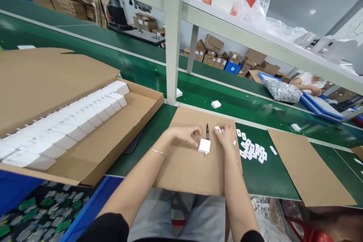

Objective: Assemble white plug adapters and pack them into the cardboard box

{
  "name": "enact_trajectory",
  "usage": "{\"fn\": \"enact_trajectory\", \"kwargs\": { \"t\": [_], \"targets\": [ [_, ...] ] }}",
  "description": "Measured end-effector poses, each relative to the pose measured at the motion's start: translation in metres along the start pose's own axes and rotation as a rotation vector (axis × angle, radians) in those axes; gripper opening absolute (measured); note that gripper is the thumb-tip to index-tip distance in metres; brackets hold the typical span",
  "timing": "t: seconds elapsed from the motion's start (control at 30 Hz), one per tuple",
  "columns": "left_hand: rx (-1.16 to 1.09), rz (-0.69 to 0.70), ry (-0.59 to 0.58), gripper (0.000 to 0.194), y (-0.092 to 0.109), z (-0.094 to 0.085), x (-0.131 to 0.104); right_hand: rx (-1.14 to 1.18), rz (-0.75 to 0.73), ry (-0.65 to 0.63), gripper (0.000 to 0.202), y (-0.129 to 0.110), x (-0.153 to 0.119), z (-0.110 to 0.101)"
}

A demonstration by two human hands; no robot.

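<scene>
A square white block (204, 146), which looks like a charger housing with metal prongs at its near edge, lies on a cardboard sheet (193, 177). My left hand (187, 135) is just left of it, fingers curled but apart, with nothing in them. Between my hands a black pen (208, 132) lies beyond the block. My right hand (227, 135) pinches a small white plastic piece (218, 129) at the sheet's right side. Right of that hand, several loose white slotted pieces (251, 149) are heaped on the green bench.
At left an open cardboard box (141, 121) holds rows of white blocks (70, 124). A white post (171, 38) rises beyond the sheet. White blocks (216, 104) sit on the green belt. Another cardboard sheet (309, 166) lies at right. A co-worker (307, 83) sits across, beside blue trays.
</scene>
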State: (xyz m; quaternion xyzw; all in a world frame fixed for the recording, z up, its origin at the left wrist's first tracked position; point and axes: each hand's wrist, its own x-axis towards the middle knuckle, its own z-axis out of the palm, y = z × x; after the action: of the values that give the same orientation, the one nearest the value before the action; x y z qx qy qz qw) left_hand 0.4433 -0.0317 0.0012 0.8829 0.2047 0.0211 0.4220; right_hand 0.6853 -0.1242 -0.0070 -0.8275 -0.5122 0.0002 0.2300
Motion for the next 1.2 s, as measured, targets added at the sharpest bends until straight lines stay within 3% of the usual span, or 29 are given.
{"fn": "enact_trajectory", "kwargs": {
  "t": [0.1,0.23,0.4,0.53,0.73,0.83,0.97,1.07,1.2],
  "targets": [
    [0.067,0.022,0.059,0.052,0.000,0.015,-0.001,-0.036,0.051,-0.038,0.030,0.002,-0.006,0.015],
    [0.203,-0.013,0.194,0.051,0.013,0.033,-0.002,-0.008,0.042,-0.047,0.022,0.001,-0.005,0.017],
    [0.161,0.088,0.110,0.051,0.027,0.041,-0.001,0.297,0.029,-0.014,0.026,-0.008,-0.009,0.015],
    [0.067,0.074,0.136,0.039,0.032,0.043,-0.002,0.732,0.081,-0.100,0.037,-0.025,-0.021,0.017],
    [0.005,-0.105,0.282,0.040,0.019,0.038,-0.002,1.013,0.119,-0.232,0.039,-0.038,-0.030,0.019],
    [-0.032,-0.026,0.459,0.047,0.012,0.038,0.000,1.128,0.066,-0.319,0.041,-0.042,-0.033,0.013],
    [0.028,0.098,0.688,0.045,0.017,0.038,0.002,1.196,-0.054,-0.274,0.043,-0.051,-0.037,-0.004],
    [0.090,0.142,0.716,0.025,0.022,0.037,0.002,1.249,-0.105,-0.293,0.041,-0.055,-0.040,-0.015],
    [0.124,0.188,0.738,0.018,0.022,0.036,0.004,1.263,-0.128,-0.305,0.038,-0.055,-0.042,-0.020]
  ]
}}
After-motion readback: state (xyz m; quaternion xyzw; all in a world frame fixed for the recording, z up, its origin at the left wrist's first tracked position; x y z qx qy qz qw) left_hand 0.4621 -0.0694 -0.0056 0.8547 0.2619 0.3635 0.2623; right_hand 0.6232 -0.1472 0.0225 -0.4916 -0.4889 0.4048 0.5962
